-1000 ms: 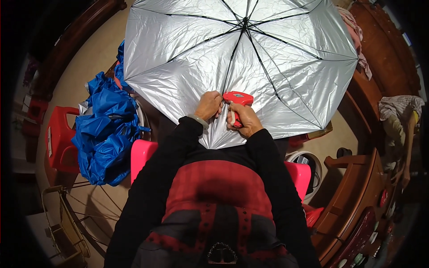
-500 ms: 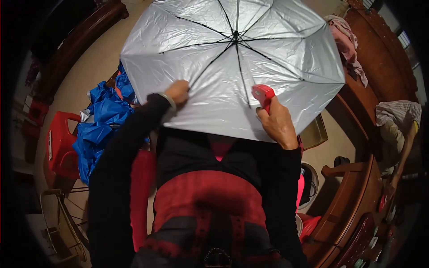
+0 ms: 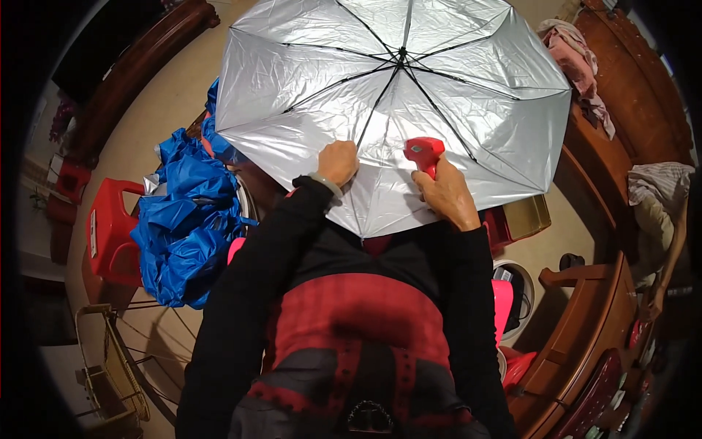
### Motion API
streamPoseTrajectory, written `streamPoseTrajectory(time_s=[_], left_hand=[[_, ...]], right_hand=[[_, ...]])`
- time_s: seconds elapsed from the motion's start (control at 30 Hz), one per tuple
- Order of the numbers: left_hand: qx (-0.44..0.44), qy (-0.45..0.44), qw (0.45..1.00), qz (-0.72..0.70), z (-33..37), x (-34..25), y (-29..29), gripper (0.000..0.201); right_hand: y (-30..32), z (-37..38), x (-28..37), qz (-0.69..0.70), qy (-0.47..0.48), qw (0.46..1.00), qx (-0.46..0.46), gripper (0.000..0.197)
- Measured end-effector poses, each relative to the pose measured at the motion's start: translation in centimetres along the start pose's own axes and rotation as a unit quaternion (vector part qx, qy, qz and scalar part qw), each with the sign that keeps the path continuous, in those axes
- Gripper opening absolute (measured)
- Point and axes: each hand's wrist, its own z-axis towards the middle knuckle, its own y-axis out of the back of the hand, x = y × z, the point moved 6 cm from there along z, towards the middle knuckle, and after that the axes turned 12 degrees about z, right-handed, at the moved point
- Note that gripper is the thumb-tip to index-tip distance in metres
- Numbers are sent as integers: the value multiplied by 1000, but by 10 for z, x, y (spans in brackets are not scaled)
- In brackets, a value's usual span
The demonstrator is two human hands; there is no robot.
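Note:
An open umbrella (image 3: pixel 292 124) with a silvery, creased inner side lies spread out above my lap. Its black ribs run out from a hub (image 3: pixel 401 55) near the top. My left hand (image 3: pixel 338 162) is closed on the umbrella beside a rib, with the fingertips mostly hidden. A short way to the right, my right hand (image 3: pixel 446 194) grips a red hand-held tool (image 3: pixel 424 150) shaped like a small pistol. Its head is over the silver cloth, between two ribs; whether it touches the cloth I cannot tell.
Crumpled blue cloth (image 3: pixel 186 219) is heaped at the left by a red plastic stool (image 3: pixel 113 234). A wire-framed cart (image 3: pixel 110 351) stands at lower left. Wooden furniture (image 3: pixel 585 322) lines the right, near a round bin (image 3: pixel 523 293) and a gold-coloured box (image 3: pixel 528 218).
My left hand has moved right along with a rib, and the umbrella has turned anticlockwise. A canopy corner now points toward me. The red tool stays in my right hand, its head tilted slightly differently.

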Motion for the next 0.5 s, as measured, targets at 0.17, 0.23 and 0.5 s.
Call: streamPoseTrajectory(time_s=[0.17, 0.23, 0.5], left_hand=[[-22, 38, 996, -71, -14, 20, -9, 25], [49, 173, 932, -315, -22, 15, -19, 21], [82, 163, 871, -457, -21, -24, -57, 21]], right_hand=[[-51, 9, -44, 358, -156, 921, 5, 26], [-68, 11, -63, 442, -184, 878, 5, 24], [-93, 13, -83, 513, -229, 827, 3, 18]])
